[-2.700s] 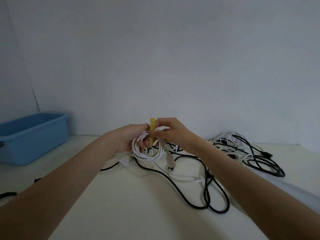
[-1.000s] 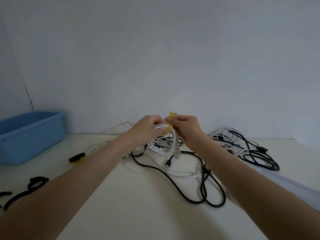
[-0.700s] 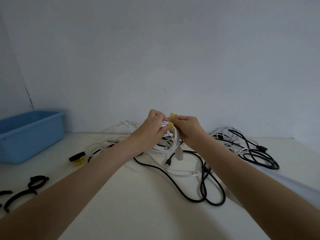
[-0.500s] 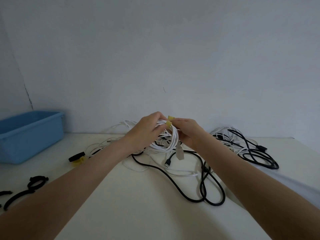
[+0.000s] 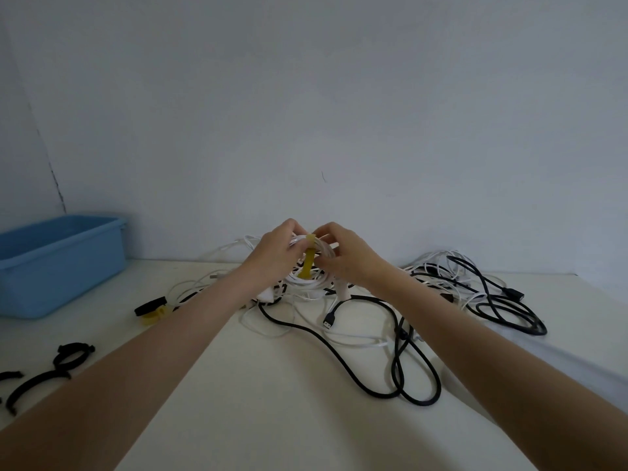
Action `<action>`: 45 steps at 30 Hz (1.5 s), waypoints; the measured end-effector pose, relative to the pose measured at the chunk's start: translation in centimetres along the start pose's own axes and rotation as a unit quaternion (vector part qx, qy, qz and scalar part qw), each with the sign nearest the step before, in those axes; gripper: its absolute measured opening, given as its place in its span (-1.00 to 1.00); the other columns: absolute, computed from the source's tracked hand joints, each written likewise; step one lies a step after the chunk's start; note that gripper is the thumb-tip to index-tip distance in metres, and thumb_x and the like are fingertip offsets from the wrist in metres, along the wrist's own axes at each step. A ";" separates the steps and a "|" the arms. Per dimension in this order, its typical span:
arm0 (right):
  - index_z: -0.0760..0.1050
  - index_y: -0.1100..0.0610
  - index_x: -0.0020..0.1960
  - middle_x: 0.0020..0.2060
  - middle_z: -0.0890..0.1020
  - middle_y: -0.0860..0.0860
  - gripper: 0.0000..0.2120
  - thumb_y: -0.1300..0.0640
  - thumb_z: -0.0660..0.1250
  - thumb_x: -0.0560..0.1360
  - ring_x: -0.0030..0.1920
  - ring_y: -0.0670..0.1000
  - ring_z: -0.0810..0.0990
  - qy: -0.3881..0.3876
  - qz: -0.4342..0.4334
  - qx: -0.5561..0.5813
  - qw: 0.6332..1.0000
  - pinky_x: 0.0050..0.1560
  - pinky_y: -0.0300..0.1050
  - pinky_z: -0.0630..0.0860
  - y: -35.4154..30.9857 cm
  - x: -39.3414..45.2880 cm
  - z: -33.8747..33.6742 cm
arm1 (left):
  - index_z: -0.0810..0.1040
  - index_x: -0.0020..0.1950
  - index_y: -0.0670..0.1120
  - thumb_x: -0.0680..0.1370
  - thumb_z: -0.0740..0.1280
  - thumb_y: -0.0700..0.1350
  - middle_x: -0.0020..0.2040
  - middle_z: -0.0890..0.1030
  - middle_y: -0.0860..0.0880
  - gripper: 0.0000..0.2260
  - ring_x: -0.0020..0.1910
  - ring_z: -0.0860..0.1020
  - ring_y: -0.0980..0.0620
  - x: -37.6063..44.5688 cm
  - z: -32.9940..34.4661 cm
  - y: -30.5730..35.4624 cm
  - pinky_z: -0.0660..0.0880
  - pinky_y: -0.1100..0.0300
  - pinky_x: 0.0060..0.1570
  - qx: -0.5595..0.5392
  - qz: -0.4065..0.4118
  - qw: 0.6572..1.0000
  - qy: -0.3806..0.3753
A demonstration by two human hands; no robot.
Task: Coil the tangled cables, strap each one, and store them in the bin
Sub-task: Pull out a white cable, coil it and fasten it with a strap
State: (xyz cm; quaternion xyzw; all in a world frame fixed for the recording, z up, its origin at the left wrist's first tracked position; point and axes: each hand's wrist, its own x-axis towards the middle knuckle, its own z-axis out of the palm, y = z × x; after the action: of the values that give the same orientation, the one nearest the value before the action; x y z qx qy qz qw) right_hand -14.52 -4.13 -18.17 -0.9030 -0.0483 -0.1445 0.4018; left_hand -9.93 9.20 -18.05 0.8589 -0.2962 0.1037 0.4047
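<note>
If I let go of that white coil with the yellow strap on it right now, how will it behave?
The white coil would probably spring loose: the yellow strap has an end hanging free. It looks light and floppy, its thin loops sagging between left hand and right hand.

Both forearms reach forward; left hand [image 5: 277, 253] and right hand [image 5: 346, 256] curl fingers together.

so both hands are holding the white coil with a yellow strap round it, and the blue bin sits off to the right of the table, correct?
Not quite: the blue bin sits at the left of the table, as the head view shows. The rest holds: the left hand and right hand hold the white coil, with the yellow strap round it.
</note>
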 end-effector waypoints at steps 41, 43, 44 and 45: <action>0.50 0.31 -0.18 -0.32 0.55 0.16 -0.92 0.43 0.29 0.46 -0.41 0.03 0.53 0.036 0.131 0.428 0.893 -0.42 -0.23 0.53 -1.8 -0.8 -0.9 | 0.30 0.02 -0.07 0.58 0.26 -0.11 -0.14 0.54 -0.02 -0.86 -0.14 0.52 -0.01 -2.9 -0.8 1.6 0.41 0.20 -0.18 -0.018 0.066 0.997 -0.046; 0.52 0.35 -0.18 -0.32 0.56 0.17 -0.94 0.37 0.31 0.47 -0.38 0.05 0.52 0.032 0.131 0.411 0.902 -0.33 -0.18 0.52 -2.1 -1.1 -1.2 | 0.29 0.08 -0.04 0.57 0.27 -0.12 -0.18 0.57 -0.04 -0.83 -0.18 0.54 0.03 -3.2 -1.0 1.9 0.39 0.32 -0.22 -0.033 0.090 0.995 -0.028; 0.53 0.36 -0.18 -0.33 0.56 0.18 -0.90 0.33 0.32 0.48 -0.36 0.06 0.52 0.034 0.126 0.405 0.905 -0.28 -0.17 0.52 -2.3 -1.1 -1.3 | 0.29 0.09 -0.02 0.58 0.27 -0.12 -0.20 0.57 -0.04 -0.83 -0.19 0.53 0.06 -3.2 -1.2 2.0 0.38 0.38 -0.24 -0.039 0.101 0.994 -0.022; 0.53 0.37 -0.18 -0.32 0.55 0.18 -0.88 0.30 0.32 0.49 -0.35 0.07 0.51 0.034 0.115 0.399 0.909 -0.25 -0.16 0.53 -2.5 -1.2 -1.4 | 0.30 0.10 0.00 0.58 0.26 -0.13 -0.22 0.58 -0.05 -0.83 -0.20 0.52 0.09 -3.4 -1.5 2.2 0.36 0.43 -0.25 -0.038 0.112 0.993 -0.017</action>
State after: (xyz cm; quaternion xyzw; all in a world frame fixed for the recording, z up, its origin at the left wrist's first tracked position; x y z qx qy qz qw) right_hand -16.51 -3.48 -15.86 -0.6609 0.0162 -0.0964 0.7441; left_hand -13.85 10.64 -17.08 0.8058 -0.4011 0.1228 0.4181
